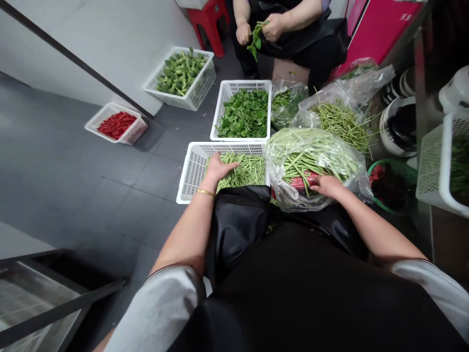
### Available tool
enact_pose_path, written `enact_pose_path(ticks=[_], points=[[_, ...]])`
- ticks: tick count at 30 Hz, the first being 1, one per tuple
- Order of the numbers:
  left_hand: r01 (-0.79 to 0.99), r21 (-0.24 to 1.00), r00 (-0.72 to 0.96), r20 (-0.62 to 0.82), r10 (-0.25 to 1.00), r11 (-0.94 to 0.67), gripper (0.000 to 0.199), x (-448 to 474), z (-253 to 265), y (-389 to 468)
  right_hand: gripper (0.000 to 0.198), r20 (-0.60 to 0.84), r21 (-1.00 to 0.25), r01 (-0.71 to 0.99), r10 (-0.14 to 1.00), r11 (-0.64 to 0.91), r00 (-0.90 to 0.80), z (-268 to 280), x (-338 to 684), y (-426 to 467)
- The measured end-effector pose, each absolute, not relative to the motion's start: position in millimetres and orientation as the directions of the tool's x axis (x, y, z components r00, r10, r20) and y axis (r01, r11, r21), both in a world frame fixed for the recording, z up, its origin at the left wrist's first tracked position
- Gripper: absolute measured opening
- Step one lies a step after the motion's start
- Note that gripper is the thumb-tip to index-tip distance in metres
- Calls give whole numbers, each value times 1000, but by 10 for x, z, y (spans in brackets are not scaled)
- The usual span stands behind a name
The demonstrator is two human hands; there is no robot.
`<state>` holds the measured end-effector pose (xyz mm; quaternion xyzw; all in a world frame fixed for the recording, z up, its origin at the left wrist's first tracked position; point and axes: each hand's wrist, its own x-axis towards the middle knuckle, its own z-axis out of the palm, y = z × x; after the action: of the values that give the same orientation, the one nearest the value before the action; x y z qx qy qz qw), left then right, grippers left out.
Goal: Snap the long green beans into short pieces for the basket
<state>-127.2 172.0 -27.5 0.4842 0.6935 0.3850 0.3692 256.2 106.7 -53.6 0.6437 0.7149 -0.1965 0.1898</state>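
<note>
My left hand (219,169) is over a white plastic basket (193,168) of short-cut green bean pieces (249,171), its thumb and a finger stretched apart. Nothing shows in its grasp. My right hand (327,186) reaches into the mouth of a clear plastic bag (351,178) full of long green beans (298,164). Its fingers are closed at the ends of the beans, beside something red (302,182) in the bag. The fingertips are partly hidden among the beans.
A basket of leafy greens (244,115) adjoins the bean basket. Farther left stand baskets of cut green stems (179,73) and red peppers (116,125). Opposite, a person's hands (273,27) hold a green sprig. Bagged vegetables (340,120) and a green basket (394,186) lie right.
</note>
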Motion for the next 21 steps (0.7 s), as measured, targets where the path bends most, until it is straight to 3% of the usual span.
enact_pose_path(ticks=[3,5,8,11,13,15,21], points=[[451,879,-283,-24,959,155,48,-1308,-163,1690,36,-562,8,995,824,97,-76,-730,2506,1182],[292,949,-129,-86,988,121,32,-1081,-87,1456,33,-527,6,996,847,85,-69,-730,2478,1132],[23,952,265,-299,917,305,31,-493,-61,989,33,-348,-10,991,929,133,-128,-512,2497,883],[-84,811,450,-488,748,579,42,112,-173,662,32,-74,-13,950,947,311,-311,-202,2483,469],[-235,702,479,-518,708,673,43,376,-267,565,34,-1,-33,891,891,454,-454,-61,2427,181],[-371,655,466,-482,742,658,37,494,-319,520,35,46,-71,842,845,534,-532,-11,2360,-37],[-480,643,511,-349,786,597,34,377,-189,370,26,69,-284,797,841,532,-537,-92,2239,-171]])
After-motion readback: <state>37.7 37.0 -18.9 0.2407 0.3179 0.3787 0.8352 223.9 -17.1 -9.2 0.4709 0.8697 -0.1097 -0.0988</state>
